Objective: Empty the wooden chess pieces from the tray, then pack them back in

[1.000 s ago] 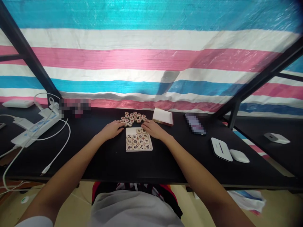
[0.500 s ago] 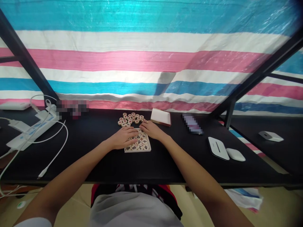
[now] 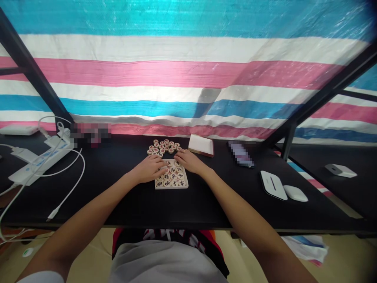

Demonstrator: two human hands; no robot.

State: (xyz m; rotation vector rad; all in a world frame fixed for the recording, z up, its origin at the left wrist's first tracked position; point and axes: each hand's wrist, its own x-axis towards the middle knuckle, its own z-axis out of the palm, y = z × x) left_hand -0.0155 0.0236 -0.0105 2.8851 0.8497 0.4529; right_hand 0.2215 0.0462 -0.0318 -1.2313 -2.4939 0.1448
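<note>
A shallow white tray (image 3: pixel 171 187) on the black desk holds rows of round xiangqi pieces (image 3: pixel 166 177) with black characters. My left hand (image 3: pixel 146 168) lies over the tray's left side, fingers stretched toward its far left corner and thumb apart, covering some pieces. At the far right corner of the tray rests my right hand (image 3: pixel 190 161), its fingers extended over the rim and close to a loose piece; the fingertips' exact contact is hard to see. Beyond both hands, several loose pieces, mostly red-marked (image 3: pixel 161 151), lie in a cluster face up.
An open box lid (image 3: pixel 201 144) sits behind my right hand. Farther right are a phone (image 3: pixel 240 154), a white flat device (image 3: pixel 273 185) and a white rounded case (image 3: pixel 296 193). A power strip (image 3: pixel 38 165) with white cables occupies the left. A striped sheet (image 3: pixel 176 74) hangs behind the desk.
My left hand has drawn back to the left, uncovering more pieces in the middle of the tray. My right hand stays at the far right corner. The view has shifted slightly.
</note>
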